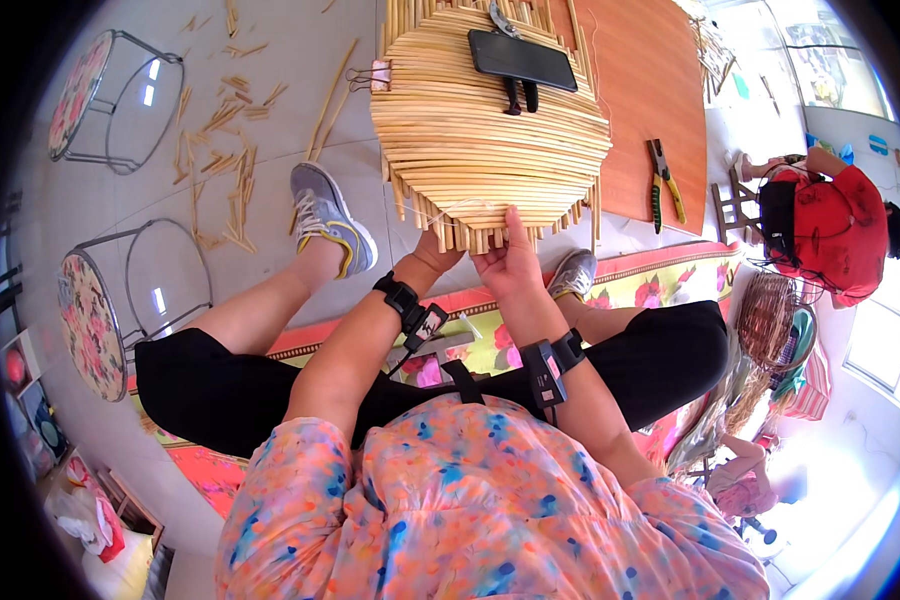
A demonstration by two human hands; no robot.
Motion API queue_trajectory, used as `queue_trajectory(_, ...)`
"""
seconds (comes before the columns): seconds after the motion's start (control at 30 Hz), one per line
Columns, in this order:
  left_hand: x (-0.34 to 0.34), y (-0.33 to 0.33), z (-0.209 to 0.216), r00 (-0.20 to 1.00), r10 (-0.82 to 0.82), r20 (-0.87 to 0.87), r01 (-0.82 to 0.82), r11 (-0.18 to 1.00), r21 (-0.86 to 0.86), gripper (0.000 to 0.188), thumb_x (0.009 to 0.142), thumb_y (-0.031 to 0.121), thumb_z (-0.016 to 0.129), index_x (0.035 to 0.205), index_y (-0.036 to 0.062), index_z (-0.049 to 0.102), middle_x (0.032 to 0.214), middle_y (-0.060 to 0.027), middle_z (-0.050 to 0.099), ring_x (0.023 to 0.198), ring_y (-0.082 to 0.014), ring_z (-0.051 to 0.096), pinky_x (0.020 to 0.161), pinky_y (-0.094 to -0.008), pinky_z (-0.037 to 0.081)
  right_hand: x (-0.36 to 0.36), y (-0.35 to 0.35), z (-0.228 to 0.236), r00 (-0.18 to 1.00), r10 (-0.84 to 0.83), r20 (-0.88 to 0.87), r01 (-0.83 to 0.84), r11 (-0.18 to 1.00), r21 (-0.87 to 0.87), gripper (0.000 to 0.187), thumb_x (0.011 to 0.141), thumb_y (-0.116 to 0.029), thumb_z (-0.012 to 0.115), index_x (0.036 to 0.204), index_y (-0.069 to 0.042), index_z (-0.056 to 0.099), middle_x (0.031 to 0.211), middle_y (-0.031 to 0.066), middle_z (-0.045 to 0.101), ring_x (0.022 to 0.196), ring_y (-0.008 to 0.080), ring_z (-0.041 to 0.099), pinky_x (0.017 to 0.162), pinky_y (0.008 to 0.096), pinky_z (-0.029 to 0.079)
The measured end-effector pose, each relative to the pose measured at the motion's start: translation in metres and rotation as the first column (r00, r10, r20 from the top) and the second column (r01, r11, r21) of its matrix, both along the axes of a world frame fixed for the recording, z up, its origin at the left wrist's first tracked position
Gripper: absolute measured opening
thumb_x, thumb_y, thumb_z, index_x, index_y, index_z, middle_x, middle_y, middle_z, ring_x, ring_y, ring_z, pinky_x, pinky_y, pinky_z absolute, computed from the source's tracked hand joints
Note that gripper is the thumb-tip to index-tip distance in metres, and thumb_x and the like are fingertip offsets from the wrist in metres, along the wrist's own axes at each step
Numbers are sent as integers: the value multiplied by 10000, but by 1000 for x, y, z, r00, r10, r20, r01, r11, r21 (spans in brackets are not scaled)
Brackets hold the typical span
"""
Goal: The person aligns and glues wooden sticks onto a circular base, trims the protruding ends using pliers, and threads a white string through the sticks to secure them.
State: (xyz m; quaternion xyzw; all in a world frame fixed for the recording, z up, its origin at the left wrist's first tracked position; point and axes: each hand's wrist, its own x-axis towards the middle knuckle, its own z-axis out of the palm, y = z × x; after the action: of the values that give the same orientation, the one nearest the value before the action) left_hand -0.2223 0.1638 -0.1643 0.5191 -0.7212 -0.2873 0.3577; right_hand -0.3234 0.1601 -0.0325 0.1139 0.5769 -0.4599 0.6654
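The stick panel point(490, 150) lies directly ahead of your hands, its near edge at your fingers. Your right hand point(510, 268) grips that edge; your left hand's point(438, 254) fingers are hidden, so its grip cannot be determined.

Pale yellow stick panel point(470, 150), orange board point(650, 90)

one panel point(492, 150), two floral stools point(93, 325), one phone point(523, 60)

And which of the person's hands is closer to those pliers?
The right hand. It's at the stick panel's near edge, left of and below the pliers in the picture. The left hand is at that edge too, but farther left.
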Motion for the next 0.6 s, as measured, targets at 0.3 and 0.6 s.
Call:
queue_trajectory(0.3, 3, 5, -2, 969, 79, 232, -58, 994, -97, 376, 870, 254, 533, 1226, 133, 551, 1249, -83, 555, 1169, -285, 493, 1013, -402, 367, 2, 3, -17, 999, 32, -19, -32, 999, 3, 410, 819, -366, 697, 1101, -109, 546, 1051, 56, 618, 966, 217, 616, 827, 426, 524)
queue_trajectory(0.6, 13, 34, -6, 892, -227, 392, 35, 898, 439, 353, 865, 276, 540, 1134, 52, 577, 980, -174, 655, 956, -341, 626, 792, -420, 507, 0, 4, -55, 999, 14, -50, -17, 998, -62, 472, 801, -345, 716, 1162, -99, 534, 1026, 64, 640, 858, 233, 654, 706, 386, 558)
